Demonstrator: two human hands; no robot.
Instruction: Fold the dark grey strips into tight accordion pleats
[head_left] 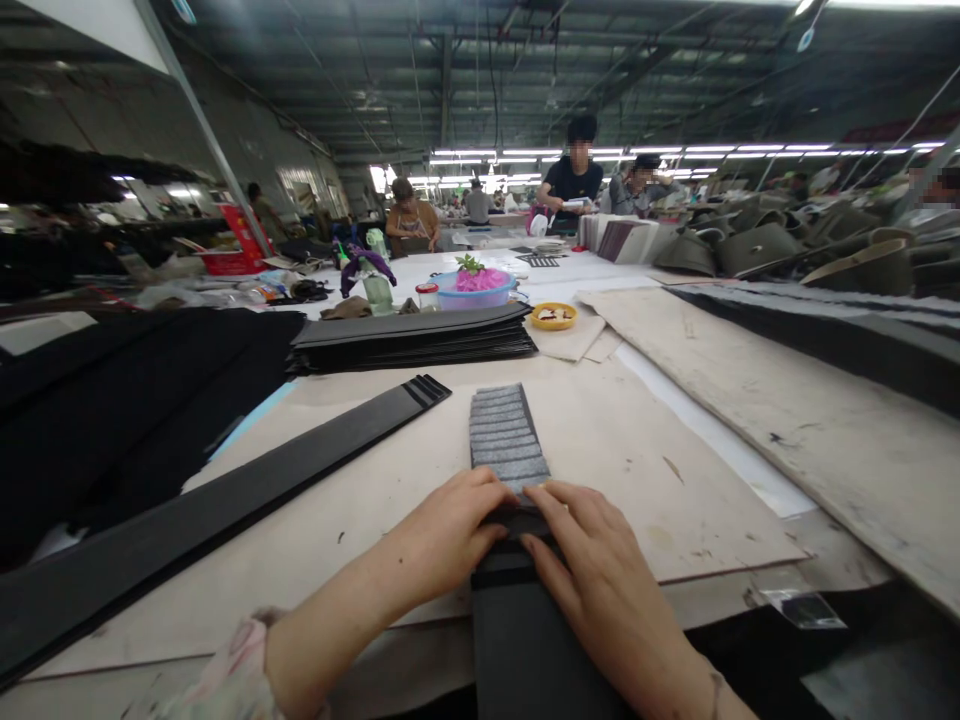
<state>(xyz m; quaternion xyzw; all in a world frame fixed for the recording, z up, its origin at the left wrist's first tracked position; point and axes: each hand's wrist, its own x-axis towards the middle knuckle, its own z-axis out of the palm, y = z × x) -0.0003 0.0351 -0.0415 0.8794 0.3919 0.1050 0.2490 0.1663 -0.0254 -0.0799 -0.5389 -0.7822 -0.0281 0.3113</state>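
My left hand [457,525] and my right hand [589,555] meet at the middle of the work surface, fingers bent and pressed together over the end of a dark strip [517,630]. Both thumbs lie along that strip, which runs down toward me. Just beyond my fingertips, a fanned row of overlapping grey fuzzy strip ends [508,430] lies on the beige board [375,560]. Where the strip meets this row, my fingers cover it. To the left, a stack of long dark strips [247,500] lies diagonally with staggered ends.
A pile of dark flat panels [412,338] lies ahead, near a yellow dish [553,317] and a blue basin [476,297] holding something pink. Black cloth [142,390] covers the left side. A large beige sheet [787,430] lies at right. Several people work farther back.
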